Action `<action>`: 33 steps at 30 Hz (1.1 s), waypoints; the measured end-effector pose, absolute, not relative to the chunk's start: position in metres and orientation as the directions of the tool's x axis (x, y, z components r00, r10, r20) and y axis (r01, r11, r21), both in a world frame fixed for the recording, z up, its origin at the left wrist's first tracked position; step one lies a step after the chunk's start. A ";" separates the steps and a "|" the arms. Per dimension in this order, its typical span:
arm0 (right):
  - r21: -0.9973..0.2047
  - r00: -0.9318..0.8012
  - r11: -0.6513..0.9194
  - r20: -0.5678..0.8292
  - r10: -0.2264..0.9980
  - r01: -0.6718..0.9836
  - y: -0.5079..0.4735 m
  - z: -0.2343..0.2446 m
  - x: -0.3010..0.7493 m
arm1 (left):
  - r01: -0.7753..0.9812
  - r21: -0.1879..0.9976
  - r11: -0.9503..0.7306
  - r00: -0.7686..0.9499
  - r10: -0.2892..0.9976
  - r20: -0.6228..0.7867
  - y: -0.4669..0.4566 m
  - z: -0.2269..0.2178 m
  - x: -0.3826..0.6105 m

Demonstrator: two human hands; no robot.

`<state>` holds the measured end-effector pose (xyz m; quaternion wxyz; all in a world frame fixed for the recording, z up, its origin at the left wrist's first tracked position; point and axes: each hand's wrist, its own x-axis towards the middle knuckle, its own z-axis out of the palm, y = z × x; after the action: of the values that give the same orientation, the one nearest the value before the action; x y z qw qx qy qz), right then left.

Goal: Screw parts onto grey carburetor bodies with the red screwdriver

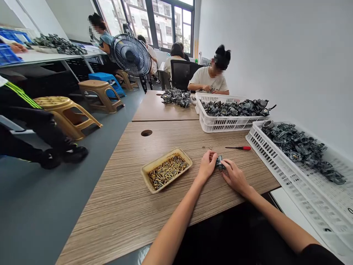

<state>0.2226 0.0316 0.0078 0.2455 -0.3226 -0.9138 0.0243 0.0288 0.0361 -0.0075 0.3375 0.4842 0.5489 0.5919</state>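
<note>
Left hand (207,165) and right hand (235,177) clasp metal part (220,162), fingers (213,157) curled.

Metal part (220,162) mostly hidden under fingers of left hand (207,164) and right hand (234,176), shape unclear. White basket (275,158) cut off by right and bottom edges. Tiny bits (207,147) on worktop (171,136) too small to identify. Person's leg (33,121) cropped at left edge.

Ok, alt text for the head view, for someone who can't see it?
Left hand and right hand hold a grey metal part on a wooden table, between a tray of brass screws and a white crate of similar parts; a red-handled screwdriver lies beyond.
</note>
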 end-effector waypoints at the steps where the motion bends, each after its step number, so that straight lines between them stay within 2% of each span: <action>1: -0.225 -0.672 0.794 0.434 0.600 0.564 0.029 0.009 0.226 | 0.154 0.972 -0.178 -0.283 0.934 0.217 0.036 -0.008 0.030; 4: -0.306 -0.624 0.770 0.455 0.635 0.561 0.024 0.013 0.236 | 0.214 0.958 -0.192 -0.249 0.937 0.244 0.035 -0.009 0.032; 7: -0.395 -0.507 0.707 0.501 0.701 0.587 0.030 0.020 0.246 | 0.244 0.948 -0.204 -0.225 0.939 0.260 0.035 -0.010 0.033; 12: -0.467 -0.377 0.626 0.522 0.765 0.625 0.064 0.038 0.250 | 0.190 0.963 -0.193 -0.249 0.939 0.237 0.037 -0.008 0.033; 16: -0.431 -0.414 0.577 0.417 0.809 0.694 0.108 0.051 0.236 | 0.175 0.968 -0.181 -0.240 0.945 0.220 0.033 -0.002 0.035; 19: -0.370 -0.491 0.553 0.255 0.833 0.746 0.143 0.054 0.212 | 0.345 0.924 -0.167 -0.197 0.949 0.245 0.024 0.003 0.040; 21: -0.331 -0.580 0.586 0.129 0.804 0.740 0.162 0.053 0.192 | 0.491 0.855 -0.166 -0.129 0.957 0.260 0.018 0.006 0.043; 23: -0.312 -0.656 0.636 0.049 0.753 0.706 0.175 0.050 0.172 | 0.563 0.806 -0.183 -0.055 0.965 0.257 0.015 0.008 0.045; 28: -0.256 -0.731 0.702 -0.028 0.682 0.665 0.184 0.047 0.137 | 0.533 0.809 -0.247 0.065 0.966 0.251 0.018 0.006 0.038; 33: -0.165 -0.735 0.719 -0.066 0.675 0.675 0.180 0.052 0.132 | 0.518 0.823 -0.233 0.070 0.971 0.230 0.024 0.004 0.033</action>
<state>0.1319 0.1800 0.0521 -0.0004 -0.3642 -0.9270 0.0893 0.0331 0.0242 0.0036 0.2822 0.6749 0.5513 0.4012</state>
